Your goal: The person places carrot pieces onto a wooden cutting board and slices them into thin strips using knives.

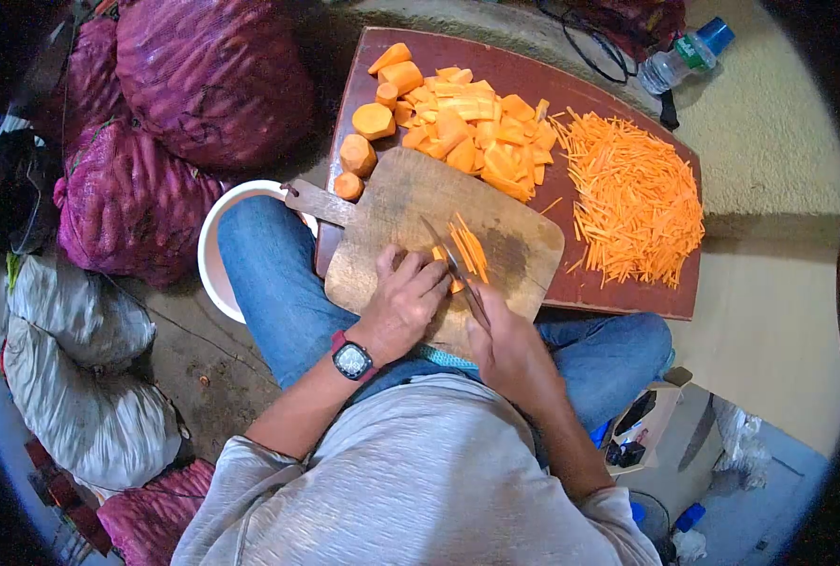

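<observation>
A wooden cutting board (391, 222) with a handle lies across my lap and over the edge of a red-brown board. My right hand (507, 341) is closed round the handle of a knife (461, 272), whose blade points up and left over the cutting board. With fingers curled, my left hand (407, 294) presses carrot slices against the board beside the blade; these are mostly hidden by fingers and knife. Just right of the blade lie several cut carrot strips (470, 247).
The red-brown board (552, 80) bears carrot chunks (374, 121), a heap of carrot slices (467, 118) and a pile of carrot shreds (639, 203). A white tub (214, 264) stands by my left knee. Purple mesh sacks (217, 80) fill the left; a water bottle (681, 61) lies upper right.
</observation>
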The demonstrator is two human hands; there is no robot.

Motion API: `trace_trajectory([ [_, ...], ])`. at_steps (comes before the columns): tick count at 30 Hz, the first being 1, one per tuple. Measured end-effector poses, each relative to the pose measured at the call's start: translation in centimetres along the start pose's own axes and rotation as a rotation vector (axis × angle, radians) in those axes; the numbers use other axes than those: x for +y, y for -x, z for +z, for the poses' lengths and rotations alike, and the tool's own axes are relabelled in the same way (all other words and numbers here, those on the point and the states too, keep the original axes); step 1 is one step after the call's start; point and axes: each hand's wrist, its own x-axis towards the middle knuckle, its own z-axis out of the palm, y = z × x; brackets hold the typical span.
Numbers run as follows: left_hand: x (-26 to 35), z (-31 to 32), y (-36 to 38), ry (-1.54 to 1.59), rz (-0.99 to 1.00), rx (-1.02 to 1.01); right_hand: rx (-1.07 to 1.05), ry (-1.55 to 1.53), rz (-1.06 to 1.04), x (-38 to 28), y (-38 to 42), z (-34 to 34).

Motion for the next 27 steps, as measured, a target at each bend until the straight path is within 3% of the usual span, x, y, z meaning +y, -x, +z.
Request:
trace_trajectory([
  [5, 0.1, -0.2, -0.2, -0.026, 0.001, -0.029, 0.054, -0.046, -0.102, -0.3, -1.0, -0.4],
  [7, 0.3, -0.3, -0.2, -0.081, -0.020, -0.052, -0.004, -0.027, 0.034, -1.2, 0.5, -1.6],
  [14, 0.1, 0.2, 0.1, -0.027, -0.017, -0.003, 0.005, -0.027, 0.060, -0.7, -0.8, 0.1],
  [17, 0.1, -0.2, -0.2, -0.015, -0.030, -0.015, 0.037, -0.047, -0.054, -0.7, -1.0, -0.4],
  [19, 0.3, -0.4, -0.2, -0.009, -0.039, -0.016, -0.049, -0.019, 0.059, -1.5, 0.4, -1.6],
  [27, 0.1, 0.1, 0.1, -0.024, -0.033, 0.007, -0.016, 0.025, 0.066, -1.1, 0.6, 0.1],
])
